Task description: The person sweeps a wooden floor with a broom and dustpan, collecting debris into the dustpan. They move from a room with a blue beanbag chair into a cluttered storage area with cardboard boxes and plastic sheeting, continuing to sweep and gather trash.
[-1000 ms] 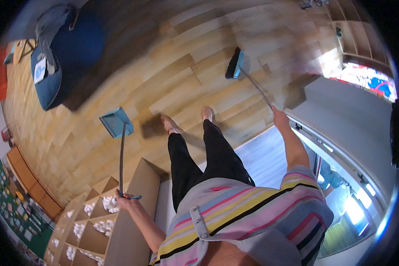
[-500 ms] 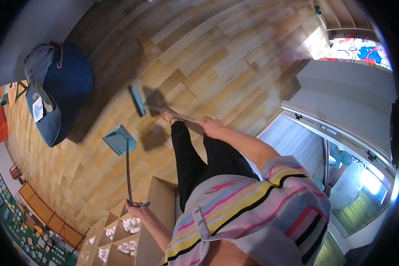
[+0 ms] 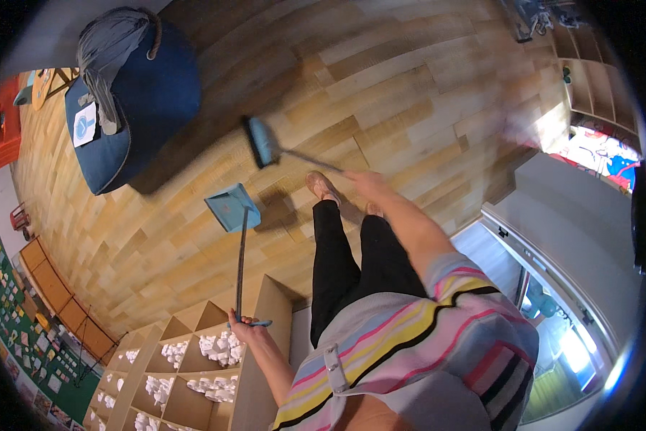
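Note:
My left hand (image 3: 248, 330) is closed round the upper end of the handle of a long-handled dustpan (image 3: 233, 208). Its blue pan hangs over the wood floor, in front and to the left of my feet. My right hand (image 3: 368, 185) grips the dark stick of a broom (image 3: 260, 142). The blue head with dark bristles points left, farther out than the dustpan and apart from it. Whether the bristles touch the floor I cannot tell.
A blue beanbag (image 3: 150, 100) with grey cloth and a paper sheet on it stands at the far left. Close on my left is a wooden cubby shelf (image 3: 269, 316) holding white objects. A grey wall (image 3: 574, 208) and a glass door (image 3: 546, 345) are at right.
The view has shifted, so the room and my body appear farther right. The broom head has swung up and away from the dustpan, and its angle has changed. Both hands keep their hold.

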Demonstrator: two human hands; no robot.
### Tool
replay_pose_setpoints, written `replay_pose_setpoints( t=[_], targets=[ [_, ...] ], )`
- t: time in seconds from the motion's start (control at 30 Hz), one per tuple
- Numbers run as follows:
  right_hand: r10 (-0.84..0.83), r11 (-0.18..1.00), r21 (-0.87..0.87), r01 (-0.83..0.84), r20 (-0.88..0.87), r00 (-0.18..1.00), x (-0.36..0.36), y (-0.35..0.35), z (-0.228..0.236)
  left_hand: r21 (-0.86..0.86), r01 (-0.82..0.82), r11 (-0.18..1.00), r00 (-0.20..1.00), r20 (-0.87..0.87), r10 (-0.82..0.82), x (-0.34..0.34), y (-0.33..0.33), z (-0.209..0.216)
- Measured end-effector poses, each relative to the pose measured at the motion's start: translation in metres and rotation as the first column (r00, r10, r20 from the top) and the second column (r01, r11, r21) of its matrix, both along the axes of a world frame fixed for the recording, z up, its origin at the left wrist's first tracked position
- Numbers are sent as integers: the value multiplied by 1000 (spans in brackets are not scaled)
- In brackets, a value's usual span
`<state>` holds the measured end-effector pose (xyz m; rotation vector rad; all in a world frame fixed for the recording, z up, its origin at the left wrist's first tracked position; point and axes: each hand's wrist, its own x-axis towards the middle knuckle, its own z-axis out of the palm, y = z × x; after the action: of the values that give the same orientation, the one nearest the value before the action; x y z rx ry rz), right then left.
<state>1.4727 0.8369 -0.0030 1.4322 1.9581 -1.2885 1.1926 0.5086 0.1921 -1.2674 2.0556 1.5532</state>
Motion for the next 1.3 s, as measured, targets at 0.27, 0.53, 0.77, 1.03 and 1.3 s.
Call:
replay_pose_setpoints(
  t=[0.27, 0.53, 0.77, 1.03, 1.3],
  targets=[
    [-147, 977, 210, 38, 533, 833, 261, 7, 66, -57, 60, 997, 997, 42, -58, -33, 35, -45],
    [-15, 989, 142, -45, 394, 919, 217, 19, 92, -41, -29, 999, 995, 96, 33, -20, 74, -46],
    [277, 945, 210, -251, -104, 955, -38, 138, 5, -111, 25, 994, 999, 42, -21, 9, 116, -38],
    [129, 984, 125, -129, 12, 992, -119, 230, -49, -110, 37, 993, 993, 111, -25, 18, 177, -8],
    [-102, 995, 48, 91, 381, 919, 181, 194, 11, -171, 188, 967, 980, 92, -174, 7, 233, -26]
  ],
)
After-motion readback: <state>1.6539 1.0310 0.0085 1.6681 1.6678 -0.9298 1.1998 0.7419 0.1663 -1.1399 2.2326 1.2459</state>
